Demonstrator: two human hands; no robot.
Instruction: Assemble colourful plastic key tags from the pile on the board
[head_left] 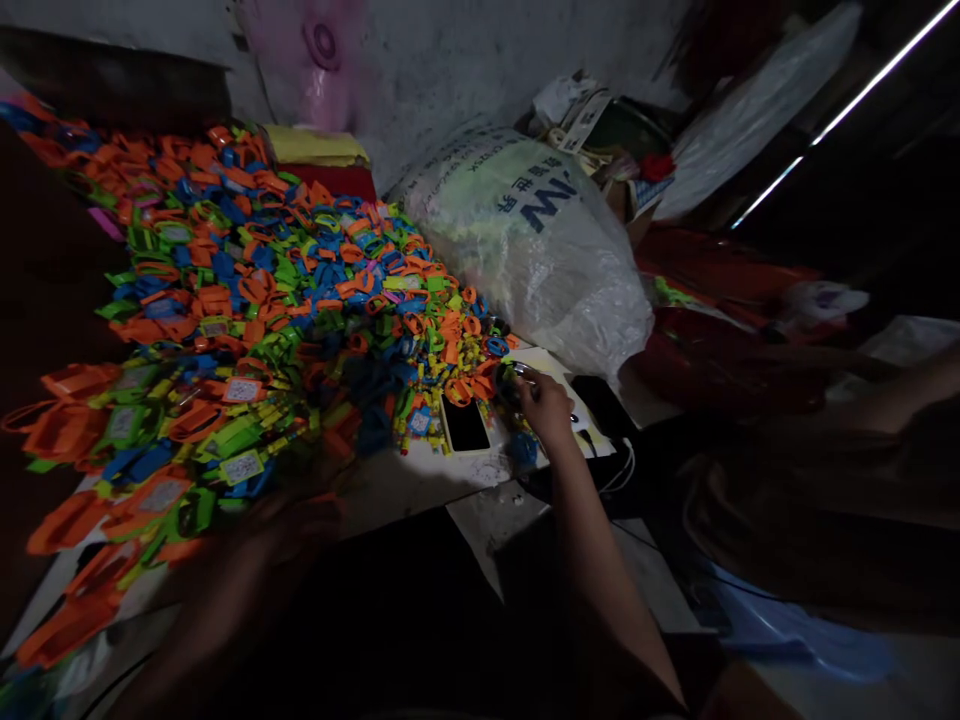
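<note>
My right hand reaches to the far side of the table, its fingers drawn together at a small round shiny dish. A bit of green shows by the fingertips, but what they hold, if anything, is too small to make out. In deep shadow, my left hand is low at the near edge of the pile, beside an orange piece; its fingers are hidden by the dark. Between the hands spreads a large heap of orange, green and blue plastic watch-like bands, some with printed square faces. Small yellow pieces lie among them.
A phone with a dark screen lies at the heap's edge. Behind stands a big stuffed plastic bag. Another dark device with a white cable is right of my hand. Another person's arm shows at far right.
</note>
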